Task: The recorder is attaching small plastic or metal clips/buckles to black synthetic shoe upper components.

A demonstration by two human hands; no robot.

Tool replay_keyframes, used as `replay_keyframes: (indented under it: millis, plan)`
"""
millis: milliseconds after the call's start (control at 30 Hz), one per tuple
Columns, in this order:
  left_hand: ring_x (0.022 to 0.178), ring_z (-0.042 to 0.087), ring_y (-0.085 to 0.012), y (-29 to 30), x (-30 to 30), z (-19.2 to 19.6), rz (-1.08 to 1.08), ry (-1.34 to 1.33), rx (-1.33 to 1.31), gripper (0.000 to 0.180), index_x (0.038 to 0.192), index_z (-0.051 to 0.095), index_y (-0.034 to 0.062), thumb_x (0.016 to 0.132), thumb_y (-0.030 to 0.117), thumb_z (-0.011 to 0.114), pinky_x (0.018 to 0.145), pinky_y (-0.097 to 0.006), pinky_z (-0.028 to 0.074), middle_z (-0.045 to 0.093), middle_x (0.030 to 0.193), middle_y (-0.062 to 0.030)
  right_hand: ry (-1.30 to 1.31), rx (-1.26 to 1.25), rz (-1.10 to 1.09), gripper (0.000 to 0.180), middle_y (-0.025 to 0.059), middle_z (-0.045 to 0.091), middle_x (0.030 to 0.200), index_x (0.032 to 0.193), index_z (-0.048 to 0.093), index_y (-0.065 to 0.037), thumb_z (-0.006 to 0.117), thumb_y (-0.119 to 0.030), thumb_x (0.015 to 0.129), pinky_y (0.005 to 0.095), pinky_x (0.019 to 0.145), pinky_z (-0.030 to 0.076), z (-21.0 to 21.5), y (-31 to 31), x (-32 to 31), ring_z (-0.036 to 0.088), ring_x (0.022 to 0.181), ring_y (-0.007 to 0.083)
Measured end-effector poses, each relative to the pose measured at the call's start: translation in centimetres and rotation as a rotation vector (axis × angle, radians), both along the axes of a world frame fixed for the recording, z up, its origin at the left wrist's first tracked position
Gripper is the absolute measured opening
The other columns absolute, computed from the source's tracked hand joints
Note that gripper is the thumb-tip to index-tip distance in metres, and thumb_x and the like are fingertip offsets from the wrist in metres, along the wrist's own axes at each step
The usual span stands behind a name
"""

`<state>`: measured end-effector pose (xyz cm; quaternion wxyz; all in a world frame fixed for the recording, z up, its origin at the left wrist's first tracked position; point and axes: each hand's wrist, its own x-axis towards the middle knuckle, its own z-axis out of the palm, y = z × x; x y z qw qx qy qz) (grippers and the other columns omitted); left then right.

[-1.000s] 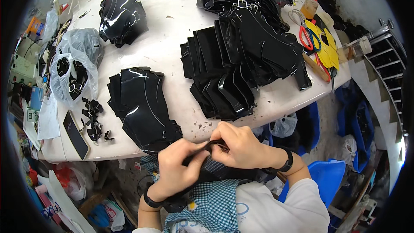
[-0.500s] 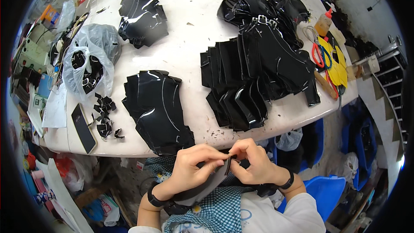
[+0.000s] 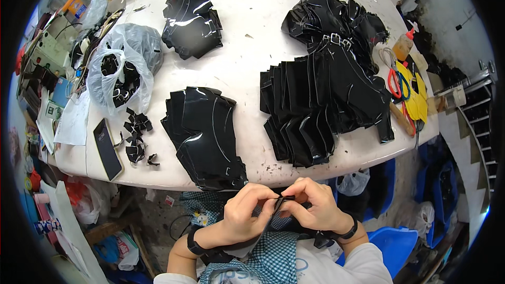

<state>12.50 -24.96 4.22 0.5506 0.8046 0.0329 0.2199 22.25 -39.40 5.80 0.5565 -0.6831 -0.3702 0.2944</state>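
Observation:
Over my lap, just off the table's near edge, both hands pinch one edge of a black glossy leather-like piece (image 3: pixel 270 219). My left hand (image 3: pixel 243 214) grips it between thumb and forefinger. Close beside it, my right hand (image 3: pixel 314 206) pinches a small dark end of the same piece, the fingertips of both hands almost meeting. The piece hangs nearly edge-on below my fingers, and its lower part is mostly hidden by my left hand and wrist. On the table, closest to my left hand, lies a stack of shiny black cut pieces (image 3: pixel 205 134).
Overlapping black pieces (image 3: pixel 302 110) and a pile with buckles (image 3: pixel 336 18) cover the table's right side; another stack (image 3: pixel 193 23) lies far left. Nearby are a plastic bag (image 3: pixel 126 58), black scraps (image 3: pixel 137 137), a phone (image 3: pixel 107 150), scissors (image 3: pixel 392 81) and a glue bottle (image 3: pixel 404 46).
The view has shifted, so the table things appear farther right. My hands sit slightly lower, and the held piece has turned from showing its grey face to nearly edge-on.

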Motion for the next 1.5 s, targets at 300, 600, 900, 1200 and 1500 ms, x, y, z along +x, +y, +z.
replay_keyframes:
  millis: [300, 600, 900, 1200, 1500]
  plan:
    - [0.083, 0.057, -0.0156, 3.3, 0.1, 0.0, -0.401, 0.343, -0.535, 0.029, 0.100, 0.056, -0.0057, 0.080, 0.013, 0.063, 0.076, -0.026, 0.046, 0.057, 0.093, -0.0110, -0.054, -0.067, -0.101, 0.026, 0.0076, 0.062, 0.070, 0.093, 0.050, 0.004, 0.067, -0.004, 0.075, 0.0217, 0.052, 0.051, 0.5, 0.2, -0.1, 0.065, 0.061, 0.0135]
    - [0.066, 0.057, -0.0073, 2.9, 0.1, 0.6, -0.230, 0.369, -0.477, 0.023, 0.096, 0.061, -0.0037, 0.075, 0.004, 0.065, 0.062, -0.021, 0.046, 0.064, 0.076, -0.0061, -0.448, -0.021, -0.190, 0.025, 0.0053, 0.054, 0.065, 0.083, 0.051, -0.003, 0.071, -0.015, 0.074, 0.0225, 0.044, 0.044, -0.5, 0.0, -0.1, 0.056, 0.051, 0.0112]
    - [0.069, 0.058, -0.0067, 2.9, 0.1, 0.3, -0.276, 0.391, -0.431, 0.022, 0.097, 0.062, -0.0029, 0.076, 0.004, 0.064, 0.063, -0.020, 0.046, 0.065, 0.078, -0.0057, 0.083, -0.046, -0.074, 0.017, 0.0054, 0.055, 0.069, 0.087, 0.048, 0.001, 0.062, -0.007, 0.081, 0.0210, 0.056, 0.047, -0.8, -0.7, 0.2, 0.058, 0.062, 0.0099]
    - [0.069, 0.059, -0.0068, 3.0, 0.0, 0.2, -0.321, 0.430, -0.439, 0.023, 0.097, 0.062, -0.0028, 0.076, 0.004, 0.064, 0.065, -0.020, 0.047, 0.065, 0.078, -0.0057, 0.119, -0.080, 0.005, 0.016, 0.0037, 0.054, 0.077, 0.084, 0.050, -0.001, 0.063, -0.008, 0.080, 0.0191, 0.056, 0.043, -0.7, -1.0, 1.3, 0.052, 0.063, 0.0055]
    - [0.065, 0.063, -0.0104, 2.1, 0.2, 0.5, -0.281, 0.321, -0.371, 0.027, 0.101, 0.060, -0.0014, 0.075, 0.005, 0.062, 0.060, -0.021, 0.049, 0.066, 0.074, -0.0076, 0.244, -0.015, -0.014, 0.014, 0.0028, 0.048, 0.080, 0.083, 0.048, -0.001, 0.061, -0.001, 0.079, 0.0189, 0.056, 0.046, -0.5, -1.0, 0.9, 0.052, 0.065, 0.0070]
